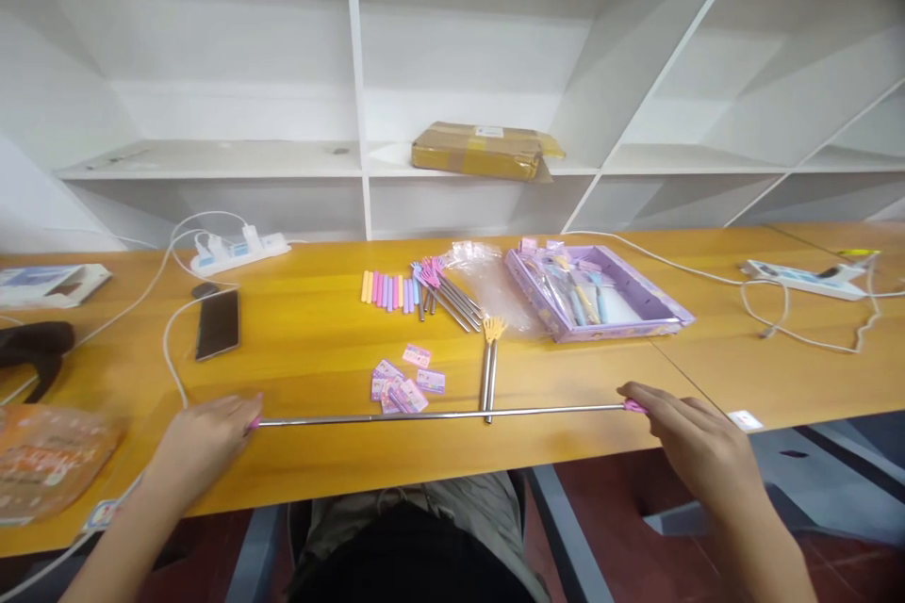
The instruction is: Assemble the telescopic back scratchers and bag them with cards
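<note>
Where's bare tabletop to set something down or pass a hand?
Left: between the phone and the cards. Right: between the purple tray and the white label. Crowded centrally: colored sticks, hand-tipped rods, plastic wrap. The rod spanning left hand and right hand bars the near side.

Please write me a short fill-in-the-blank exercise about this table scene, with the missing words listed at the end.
The left hand and right hand hold a thin metal rod by its two ____ ends.
On the table, the phone lies nearer the ____ hand.
The open tray is to the ____ of the phone.
The cardboard box rests on a white ____ above the table.

Missing words, in order: pink; left; right; shelf.
</note>
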`<state>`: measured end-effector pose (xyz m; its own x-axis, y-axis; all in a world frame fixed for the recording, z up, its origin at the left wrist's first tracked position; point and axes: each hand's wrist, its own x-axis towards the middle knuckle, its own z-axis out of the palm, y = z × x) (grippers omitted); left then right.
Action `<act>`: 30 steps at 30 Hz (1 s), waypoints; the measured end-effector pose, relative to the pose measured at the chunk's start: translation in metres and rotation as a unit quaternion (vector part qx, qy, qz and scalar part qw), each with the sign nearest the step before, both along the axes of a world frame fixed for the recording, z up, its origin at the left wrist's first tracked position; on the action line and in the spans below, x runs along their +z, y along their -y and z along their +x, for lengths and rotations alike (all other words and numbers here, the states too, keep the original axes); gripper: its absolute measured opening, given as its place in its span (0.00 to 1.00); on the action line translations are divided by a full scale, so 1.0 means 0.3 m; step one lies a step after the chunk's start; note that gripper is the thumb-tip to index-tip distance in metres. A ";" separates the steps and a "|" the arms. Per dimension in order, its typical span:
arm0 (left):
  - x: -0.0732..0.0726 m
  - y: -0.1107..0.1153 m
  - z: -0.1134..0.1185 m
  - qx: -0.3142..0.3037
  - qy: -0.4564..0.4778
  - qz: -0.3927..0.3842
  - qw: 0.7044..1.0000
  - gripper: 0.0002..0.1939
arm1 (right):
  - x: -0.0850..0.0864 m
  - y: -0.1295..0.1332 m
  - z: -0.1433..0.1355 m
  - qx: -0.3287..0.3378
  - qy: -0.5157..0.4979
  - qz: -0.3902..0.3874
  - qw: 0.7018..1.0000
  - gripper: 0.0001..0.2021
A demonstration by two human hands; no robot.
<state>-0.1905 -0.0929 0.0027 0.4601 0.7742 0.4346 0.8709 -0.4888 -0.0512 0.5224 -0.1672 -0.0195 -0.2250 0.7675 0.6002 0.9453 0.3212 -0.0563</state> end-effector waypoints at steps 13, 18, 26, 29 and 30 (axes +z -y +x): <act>-0.007 -0.006 0.160 -0.047 -0.082 -0.004 0.995 0.20 | -0.123 -0.052 0.018 -0.204 -0.171 -0.165 0.950 0.18; -0.051 -0.006 0.093 -0.072 -0.083 0.020 0.994 0.19 | -0.128 -0.052 0.017 -0.275 -0.153 -0.194 0.929 0.15; -0.021 0.007 0.096 -0.073 -0.051 -0.024 0.996 0.17 | -0.129 -0.101 -0.011 -0.306 -0.166 -0.128 0.929 0.15; -0.014 0.014 0.183 -0.099 -0.034 -0.039 0.994 0.17 | -0.106 -0.140 -0.089 -0.266 -0.163 -0.121 0.942 0.15; -0.017 0.018 0.226 -0.104 -0.027 -0.033 0.994 0.16 | -0.098 -0.151 -0.143 -0.245 -0.154 -0.122 0.949 0.15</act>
